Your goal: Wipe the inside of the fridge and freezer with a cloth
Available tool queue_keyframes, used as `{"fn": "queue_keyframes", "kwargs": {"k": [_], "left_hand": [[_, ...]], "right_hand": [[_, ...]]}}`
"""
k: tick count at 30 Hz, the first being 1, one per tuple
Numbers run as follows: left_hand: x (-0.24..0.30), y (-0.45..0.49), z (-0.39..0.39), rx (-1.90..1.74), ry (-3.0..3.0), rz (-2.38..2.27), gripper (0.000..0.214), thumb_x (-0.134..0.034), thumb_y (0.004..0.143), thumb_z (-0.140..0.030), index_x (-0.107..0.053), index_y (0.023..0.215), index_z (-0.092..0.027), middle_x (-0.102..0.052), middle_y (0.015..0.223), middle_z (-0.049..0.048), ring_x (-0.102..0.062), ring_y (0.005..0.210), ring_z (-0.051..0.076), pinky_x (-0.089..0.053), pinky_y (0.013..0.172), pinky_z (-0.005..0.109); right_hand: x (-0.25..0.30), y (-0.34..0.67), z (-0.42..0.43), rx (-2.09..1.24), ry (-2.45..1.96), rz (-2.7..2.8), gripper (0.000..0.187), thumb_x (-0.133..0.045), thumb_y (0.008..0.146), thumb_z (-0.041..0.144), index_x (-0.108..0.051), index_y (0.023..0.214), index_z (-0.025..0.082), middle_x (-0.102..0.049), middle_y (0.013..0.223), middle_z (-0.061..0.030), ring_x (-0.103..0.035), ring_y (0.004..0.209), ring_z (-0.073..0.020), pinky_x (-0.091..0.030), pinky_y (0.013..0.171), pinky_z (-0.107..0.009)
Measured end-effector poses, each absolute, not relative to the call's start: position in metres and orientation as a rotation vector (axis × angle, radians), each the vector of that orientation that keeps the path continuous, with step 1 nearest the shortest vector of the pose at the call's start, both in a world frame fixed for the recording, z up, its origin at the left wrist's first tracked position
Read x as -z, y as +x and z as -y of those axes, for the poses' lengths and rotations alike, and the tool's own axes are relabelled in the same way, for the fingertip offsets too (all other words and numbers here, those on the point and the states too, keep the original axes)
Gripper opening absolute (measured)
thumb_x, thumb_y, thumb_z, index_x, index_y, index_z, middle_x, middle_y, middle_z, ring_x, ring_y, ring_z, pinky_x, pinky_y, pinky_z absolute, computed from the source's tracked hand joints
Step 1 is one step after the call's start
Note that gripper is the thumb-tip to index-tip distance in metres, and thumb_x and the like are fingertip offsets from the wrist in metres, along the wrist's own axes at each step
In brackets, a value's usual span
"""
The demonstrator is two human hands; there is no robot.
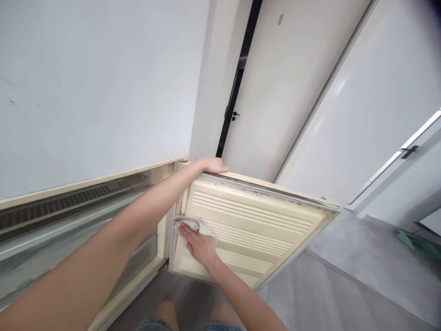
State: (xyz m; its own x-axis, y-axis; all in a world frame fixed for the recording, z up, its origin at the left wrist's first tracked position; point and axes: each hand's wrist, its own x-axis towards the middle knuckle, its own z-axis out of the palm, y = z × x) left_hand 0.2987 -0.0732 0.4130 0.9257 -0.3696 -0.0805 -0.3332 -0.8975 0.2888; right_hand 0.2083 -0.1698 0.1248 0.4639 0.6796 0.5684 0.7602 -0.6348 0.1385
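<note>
My left hand (214,165) rests over the top edge of the open freezer door (248,221), near its hinge side, and grips it; its fingertips are hidden behind the edge. Pressed flat by my right hand (200,247), a whitish cloth (208,227) lies against the cream, ribbed inner panel, close to the hinge side. The fingers of that hand lie over the cloth. Dark grime marks the seal (275,192) along the door's upper edge.
To the left stands the freezer cabinet (161,171), with drawers (74,239) inside, partly behind my left arm. Behind are a white door (292,82) with a black handle and another white door at the right. My knees are close below the freezer door, over grey flooring (310,287).
</note>
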Motion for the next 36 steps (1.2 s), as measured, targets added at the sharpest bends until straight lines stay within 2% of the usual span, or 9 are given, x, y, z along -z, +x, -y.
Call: {"fn": "queue_keyframes", "kwargs": {"k": [3, 7, 10, 13, 17, 20, 25, 29, 36], "left_hand": [[-0.414, 0.297, 0.074, 0.165, 2.82, 0.519, 0.069, -0.032, 0.076, -0.062, -0.067, 0.099, -0.007, -0.068, 0.112, 0.0176, -0.063, 0.095, 0.026, -0.046, 0.081, 0.03], [-0.415, 0.295, 0.075, 0.15, 2.824, 0.513, 0.073, -0.03, 0.076, -0.065, -0.068, 0.098, -0.006, -0.068, 0.11, 0.019, -0.064, 0.095, 0.026, -0.046, 0.08, 0.029], [-0.415, 0.295, 0.074, 0.156, 2.82, 0.528, 0.069, -0.03, 0.077, -0.062, -0.068, 0.097, -0.008, -0.068, 0.11, 0.0176, -0.064, 0.094, 0.026, -0.047, 0.079, 0.029], [-0.414, 0.297, 0.073, 0.161, 2.821, 0.528, 0.064, -0.032, 0.077, -0.058, -0.069, 0.095, -0.008, -0.069, 0.109, 0.0179, -0.065, 0.091, 0.027, -0.047, 0.076, 0.03], [-0.413, 0.302, 0.072, 0.161, 2.819, 0.515, 0.062, -0.032, 0.077, -0.056, -0.068, 0.096, -0.01, -0.068, 0.111, 0.0174, -0.065, 0.092, 0.026, -0.048, 0.075, 0.03], [-0.412, 0.306, 0.071, 0.148, 2.824, 0.493, 0.064, -0.031, 0.077, -0.057, -0.066, 0.102, -0.009, -0.067, 0.115, 0.0179, -0.064, 0.095, 0.026, -0.048, 0.077, 0.03], [-0.409, 0.309, 0.073, 0.118, 2.846, 0.468, 0.069, -0.03, 0.078, -0.057, -0.063, 0.108, -0.005, -0.062, 0.122, 0.021, -0.062, 0.104, 0.028, -0.047, 0.086, 0.032], [-0.408, 0.31, 0.073, 0.097, 2.869, 0.443, 0.069, -0.029, 0.078, -0.056, -0.062, 0.11, -0.005, -0.062, 0.123, 0.0222, -0.062, 0.105, 0.029, -0.046, 0.089, 0.032], [-0.41, 0.306, 0.071, 0.098, 2.865, 0.447, 0.066, -0.031, 0.076, -0.058, -0.067, 0.101, -0.008, -0.066, 0.117, 0.0194, -0.064, 0.101, 0.027, -0.047, 0.086, 0.029]], "right_hand": [[-0.188, 0.219, 0.166, 1.235, -2.526, 1.09, 0.06, -0.045, 0.085, 0.022, -0.03, 0.144, 0.025, -0.043, 0.142, 0.0001, -0.046, 0.124, -0.0198, -0.048, 0.088, -0.031], [-0.208, 0.226, 0.184, 1.535, -2.497, 0.893, 0.06, -0.044, 0.086, 0.023, -0.031, 0.144, 0.025, -0.044, 0.142, 0.0013, -0.03, 0.135, -0.0222, -0.034, 0.104, -0.037], [-0.183, 0.232, 0.231, 1.688, -2.496, 0.679, 0.065, -0.045, 0.084, 0.023, -0.025, 0.146, 0.023, -0.046, 0.141, -0.0061, -0.025, 0.138, -0.0275, -0.032, 0.104, -0.048], [-0.162, 0.241, 0.296, 1.767, -2.403, 0.341, 0.069, -0.041, 0.087, 0.028, -0.013, 0.149, 0.02, -0.034, 0.147, -0.0156, -0.015, 0.14, -0.0348, -0.028, 0.101, -0.064], [-0.161, 0.254, 0.355, 1.68, -2.094, -0.11, 0.072, -0.041, 0.088, 0.033, -0.007, 0.15, 0.017, -0.016, 0.151, -0.0224, -0.007, 0.142, -0.0326, -0.019, 0.109, -0.061], [-0.171, 0.257, 0.334, 1.638, -2.029, -0.216, 0.076, -0.044, 0.088, 0.034, -0.005, 0.149, 0.013, -0.013, 0.151, -0.0251, -0.005, 0.142, -0.0333, -0.019, 0.109, -0.06], [-0.185, 0.245, 0.193, 1.537, -2.108, -0.023, 0.079, -0.044, 0.087, 0.038, -0.003, 0.148, 0.007, -0.014, 0.15, -0.0278, 0.002, 0.14, -0.0387, -0.021, 0.099, -0.072], [-0.191, 0.237, 0.117, 1.484, -2.171, 0.126, 0.079, -0.047, 0.084, 0.032, -0.008, 0.147, 0.007, -0.022, 0.147, -0.027, 0.001, 0.14, -0.0389, -0.027, 0.097, -0.07], [-0.18, 0.257, 0.23, 1.568, -2.023, 0.028, 0.074, -0.041, 0.084, 0.031, -0.008, 0.148, 0.012, -0.015, 0.151, -0.0229, 0.0, 0.141, -0.0364, -0.016, 0.102, -0.071]]}}
